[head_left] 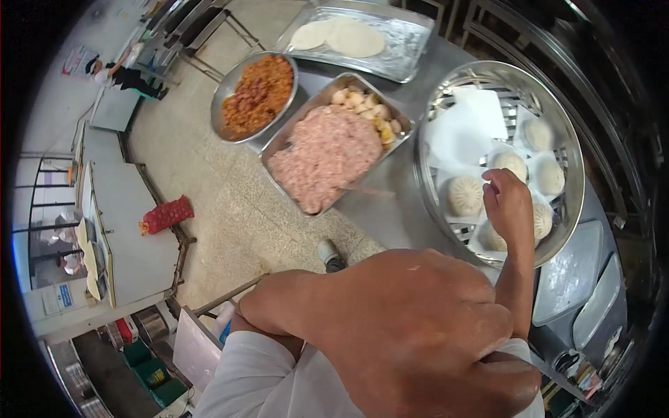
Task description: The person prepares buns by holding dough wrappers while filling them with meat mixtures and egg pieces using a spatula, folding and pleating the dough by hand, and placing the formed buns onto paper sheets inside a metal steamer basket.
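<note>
My left hand [425, 327] is very close to the camera, its back toward me and its fingers curled into a fist. What it holds, if anything, is hidden. Over the round metal steamer [573, 181] reaches my right hand [509, 198], fingers bent together beside a pleated bun [511, 165]; whether they grip anything does not show. To the left of those fingers sits another bun [465, 195], on a square of paper. Several more buns lie around the hand, some partly covered by it. Bare paper sheets [481, 111] lie at the steamer's far left.
A rectangular pan of minced meat [327, 150] and a bowl of reddish-orange filling [258, 94] stand left of the steamer. Behind them is a tray [404, 45] with flat dough. Metal trays [571, 272] lie to the right. A red net sack [167, 214] rests on the floor; another person [118, 75] stands far left.
</note>
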Tool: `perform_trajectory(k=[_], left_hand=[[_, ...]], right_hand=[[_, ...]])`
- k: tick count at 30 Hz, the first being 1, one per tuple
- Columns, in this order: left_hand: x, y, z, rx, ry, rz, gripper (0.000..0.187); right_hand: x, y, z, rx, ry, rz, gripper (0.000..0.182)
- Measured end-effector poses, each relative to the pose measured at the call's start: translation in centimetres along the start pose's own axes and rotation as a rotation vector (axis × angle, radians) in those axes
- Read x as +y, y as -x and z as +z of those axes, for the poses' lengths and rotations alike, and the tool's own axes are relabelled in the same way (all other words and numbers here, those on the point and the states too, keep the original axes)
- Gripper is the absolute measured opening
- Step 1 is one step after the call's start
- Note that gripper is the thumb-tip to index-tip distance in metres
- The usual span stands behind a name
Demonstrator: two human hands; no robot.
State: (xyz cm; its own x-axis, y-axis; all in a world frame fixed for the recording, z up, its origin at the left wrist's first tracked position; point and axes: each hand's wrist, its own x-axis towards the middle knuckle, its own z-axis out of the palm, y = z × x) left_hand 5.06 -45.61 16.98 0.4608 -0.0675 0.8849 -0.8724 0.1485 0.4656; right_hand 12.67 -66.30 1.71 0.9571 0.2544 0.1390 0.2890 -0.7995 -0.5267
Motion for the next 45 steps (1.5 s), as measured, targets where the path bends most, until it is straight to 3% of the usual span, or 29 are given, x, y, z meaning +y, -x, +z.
perform_trajectory(k=[1,7,8,10,11,13,15,18,22,26,28,29,31,34,35,38,45], left_hand=[[0.7,1.0,-1.7,-0.029,0.005,0.093,0.026],[8.6,0.9,-13.5,-0.353,0.708,-0.04,0.034],[12.2,1.8,-13.8,0.009,0.07,-0.357,0.019],[14.5,3.4,-17.7,0.397,-0.598,-0.645,0.021],[13.1,4.6,-21.6,0.123,-0.55,-0.459,0.016],[9.5,7.7,-28.3,-0.428,-0.437,-0.079,0.036],[6.9,10.8,-31.3,-0.409,-0.488,-0.256,0.036],[5.5,13.3,-34.5,-0.36,-0.477,-0.355,0.036],[3.1,15.2,-38.4,-0.381,-0.446,-0.48,0.037],[2.4,17.2,-41.2,-0.599,-0.584,-0.653,0.041],[2.4,18.2,-42.7,-0.706,-0.697,-0.925,0.042],[2.6,18.3,-42.6,-0.711,-0.705,-0.929,0.042],[2.4,18.5,-42.5,-0.449,-0.668,-1.189,0.046],[1.5,19.8,-42.2,-0.304,-0.697,-1.253,0.05],[1.0,19.7,-42.1,-0.263,-0.672,-1.26,0.05],[-0.4,19.3,-41.4,-0.208,-0.639,-1.305,0.048],[-3.1,17.6,-41.6,-0.298,-0.576,-1.376,0.051]], right_hand=[[-1.1,0.2,0.8,0.041,-0.009,-0.055,0.016],[-12.7,1.3,4.6,0.03,0.043,-0.038,0.015],[-14.7,1.4,5.3,0.018,0.039,-0.042,0.015],[-18.0,0.9,7.6,0.022,0.05,-0.089,0.014],[-19.2,0.6,8.6,0.02,0.028,-0.084,0.014],[-21.3,-0.1,10.1,-0.009,0.009,-0.068,0.014],[-23.2,-1.8,11.0,-0.023,0.012,-0.071,0.014],[-24.3,-5.5,12.3,-0.027,0.001,-0.041,0.014],[-20.9,-13.5,14.3,-0.061,-0.011,-0.001,0.022],[-14.4,-24.8,17.2,-0.043,0.015,0.073,0.034],[-7.9,-31.9,20.8,-0.021,-0.029,0.175,0.042],[-4.1,-34.6,22.8,-0.023,-0.041,0.175,0.042],[2.3,-38.8,25.9,-0.018,-0.139,0.202,0.046],[3.2,-41.6,28.2,0.086,-0.043,0.229,0.05],[2.1,-42.1,27.8,0.0,0.058,0.262,0.055],[2.8,-44.9,30.7,0.034,0.187,0.328,0.057],[3.0,-50.5,32.9,0.043,0.322,0.303,0.065]])
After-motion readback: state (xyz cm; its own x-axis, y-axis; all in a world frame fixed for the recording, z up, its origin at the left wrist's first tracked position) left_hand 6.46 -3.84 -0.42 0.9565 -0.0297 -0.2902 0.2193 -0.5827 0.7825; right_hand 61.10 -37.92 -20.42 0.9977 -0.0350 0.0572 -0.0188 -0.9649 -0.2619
